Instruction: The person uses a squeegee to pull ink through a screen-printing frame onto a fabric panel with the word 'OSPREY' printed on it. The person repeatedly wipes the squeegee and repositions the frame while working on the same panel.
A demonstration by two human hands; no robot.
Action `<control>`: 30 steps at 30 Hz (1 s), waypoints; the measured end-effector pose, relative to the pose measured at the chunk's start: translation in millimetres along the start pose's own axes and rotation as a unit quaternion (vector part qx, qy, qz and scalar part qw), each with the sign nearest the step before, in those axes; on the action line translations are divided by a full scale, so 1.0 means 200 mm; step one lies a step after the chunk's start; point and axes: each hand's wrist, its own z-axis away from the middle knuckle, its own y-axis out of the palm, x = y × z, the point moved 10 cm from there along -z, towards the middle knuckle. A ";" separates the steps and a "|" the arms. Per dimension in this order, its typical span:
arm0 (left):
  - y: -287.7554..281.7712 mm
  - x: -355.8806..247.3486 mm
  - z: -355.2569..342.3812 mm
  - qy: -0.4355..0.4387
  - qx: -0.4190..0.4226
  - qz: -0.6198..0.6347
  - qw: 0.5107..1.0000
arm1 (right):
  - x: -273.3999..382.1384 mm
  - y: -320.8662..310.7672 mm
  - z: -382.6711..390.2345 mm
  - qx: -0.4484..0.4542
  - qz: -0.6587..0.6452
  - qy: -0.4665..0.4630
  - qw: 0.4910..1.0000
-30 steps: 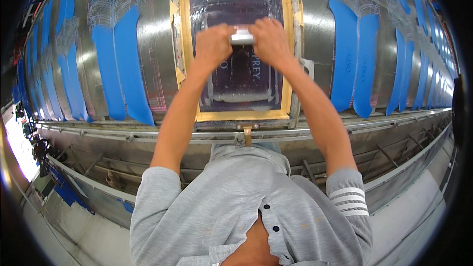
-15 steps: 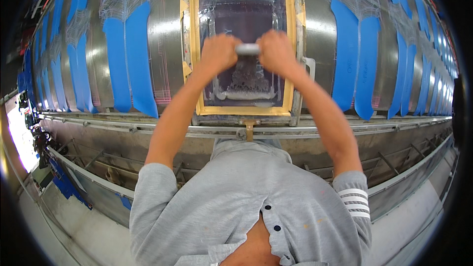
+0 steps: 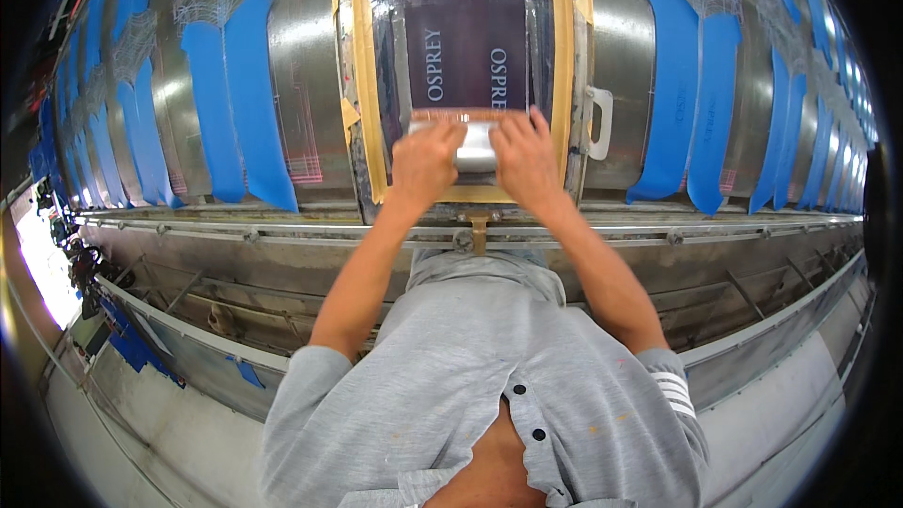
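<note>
Both of my hands grip one squeegee [image 3: 478,143] with a pale, shiny handle and a reddish-brown blade edge. My left hand [image 3: 427,166] is closed over its left part, and my right hand [image 3: 527,158] over its right part. The squeegee lies across the near part of a screen-printing frame [image 3: 364,66], whose inner border is covered with yellow tape. Beyond the blade, the dark mesh [image 3: 466,38] shows pale lettering in two columns. Smeared, translucent residue rings the printing area. My hands hide most of the squeegee's ends and the mesh beneath.
Blue fabric pieces [image 3: 249,103] lie in rows on the metal table [image 3: 315,47], left and right of the frame. A white handle [image 3: 599,122] sticks out from the frame's right side. A metal rail [image 3: 602,239] runs along the table's near edge.
Both hands have drawn the squeegee toward me, from the middle of the mesh to its near part. Its handle now tilts differently, and more lettering shows behind it.
</note>
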 end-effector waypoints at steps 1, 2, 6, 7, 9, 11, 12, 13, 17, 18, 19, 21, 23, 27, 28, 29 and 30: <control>0.02 -0.04 0.08 0.007 -0.015 0.004 1.000 | 0.03 0.04 0.09 0.013 -0.005 0.014 1.000; 0.04 -0.06 0.17 0.008 -0.020 0.010 1.000 | 0.07 0.06 0.16 0.026 0.005 0.015 1.000; 0.09 -0.05 0.27 0.026 -0.047 0.017 0.998 | 0.04 0.02 0.20 0.063 -0.098 0.014 0.993; 0.11 -0.05 0.27 0.032 -0.048 0.018 0.998 | -0.02 0.01 0.18 0.082 -0.175 0.008 0.981; 0.18 -0.06 0.21 0.045 -0.051 0.026 0.997 | -0.36 -0.18 0.05 -0.041 -0.115 0.048 0.991; 0.25 -0.10 0.16 0.036 -0.051 0.028 0.998 | -0.78 -0.38 0.08 -0.234 0.086 0.143 0.958; 0.25 -0.13 0.09 0.045 -0.045 0.013 0.998 | -1.14 -0.28 0.16 -0.257 0.138 0.300 0.908; 0.26 -0.14 0.08 0.046 -0.053 0.012 0.997 | -1.38 -0.18 0.16 -0.207 0.043 0.350 0.913; 0.35 -0.18 -0.01 0.054 -0.061 0.010 0.997 | -1.66 -0.09 0.13 -0.165 0.003 0.405 0.899; 0.36 -0.19 -0.02 0.055 -0.057 0.007 0.997 | -1.65 -0.13 0.14 -0.186 -0.005 0.387 0.903; 0.35 -0.20 -0.02 0.058 -0.067 0.010 0.996 | -1.64 -0.18 0.15 -0.204 -0.014 0.368 0.907; 0.33 -0.27 0.03 0.067 -0.083 0.031 0.994 | -1.59 -0.31 0.21 -0.228 -0.038 0.341 0.911; 0.27 -0.31 0.07 0.078 -0.128 0.032 0.988 | -1.49 -0.49 0.20 -0.252 -0.080 0.319 0.910; 0.08 -0.23 0.14 0.061 -0.165 0.042 0.984 | -1.12 -0.67 0.03 -0.303 -0.241 0.273 0.881; 0.03 -0.16 0.16 0.068 -0.186 0.039 0.979 | -0.96 -0.71 -0.03 -0.332 -0.221 0.250 0.883; 0.00 -0.08 0.19 0.073 -0.195 0.040 0.977 | -0.87 -0.68 -0.07 -0.339 -0.216 0.236 0.885; -0.04 0.00 0.22 0.082 -0.206 0.035 0.974 | -0.80 -0.62 -0.11 -0.345 -0.212 0.222 0.887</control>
